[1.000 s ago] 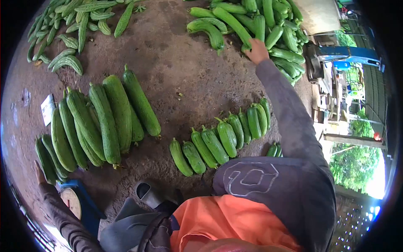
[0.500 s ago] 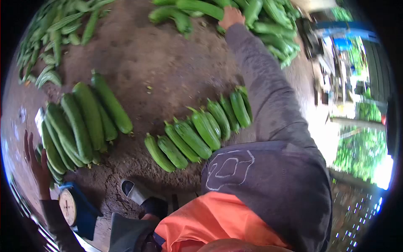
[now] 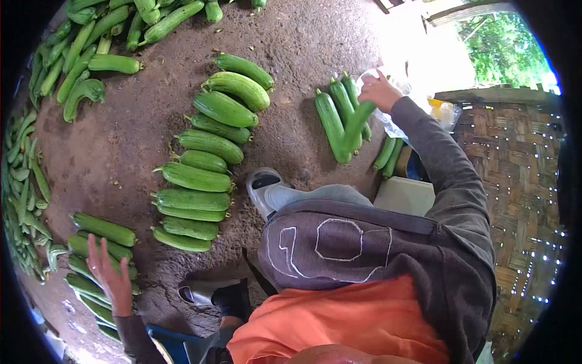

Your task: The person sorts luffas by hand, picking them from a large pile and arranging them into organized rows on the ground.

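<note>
My right hand (image 3: 381,92) is closed around the upper end of a long green gourd (image 3: 357,130). The gourd slants down toward me, its lower end overlapping a small group of similar gourds (image 3: 329,118) on the ground. My left hand (image 3: 110,273) hovers over a left-hand row of gourds (image 3: 104,229), fingers spread and nothing in them. Between the hands lies a middle row of shorter, plump green gourds (image 3: 197,176), set side by side on the dirt floor.
A heap of gourds (image 3: 79,48) fills the upper left, with slimmer, ridged green vegetables (image 3: 21,194) along the left edge. Plastic bags (image 3: 445,114), a pale box (image 3: 405,195) and a woven wall (image 3: 515,230) stand at right. A blue object (image 3: 176,343) shows beside my leg.
My view has turned right. My right hand has come from the far heap to the small group at right, with a gourd now in it. My left hand stays spread near the left row.
</note>
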